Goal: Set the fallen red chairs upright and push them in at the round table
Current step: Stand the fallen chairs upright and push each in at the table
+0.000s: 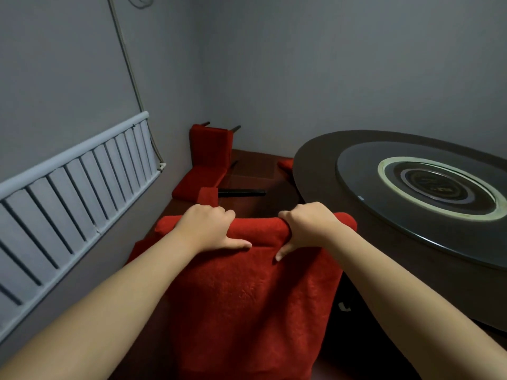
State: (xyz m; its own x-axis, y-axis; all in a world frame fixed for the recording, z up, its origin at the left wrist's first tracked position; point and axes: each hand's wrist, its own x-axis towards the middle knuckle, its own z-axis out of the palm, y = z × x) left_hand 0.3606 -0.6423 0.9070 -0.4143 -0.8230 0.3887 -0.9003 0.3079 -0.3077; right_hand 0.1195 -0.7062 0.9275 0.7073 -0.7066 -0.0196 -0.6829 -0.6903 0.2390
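A red plush chair (247, 292) stands upright right in front of me, its back facing me, beside the round dark table (315, 165). My left hand (208, 229) and my right hand (304, 226) both grip the top edge of its backrest, fingers curled over the far side, thumbs on the near face. Farther off, a second red chair (210, 152) lies tipped over on the floor near the corner, its dark legs pointing towards the wall. A small red corner of another chair (285, 163) shows at the table's far edge.
A glass turntable (356, 171) with a pale ring sits on the table top. A grey slatted radiator (71, 193) runs along the left wall, with a pipe rising above it. A dark bar (241, 192) lies on the brown floor between the chairs.
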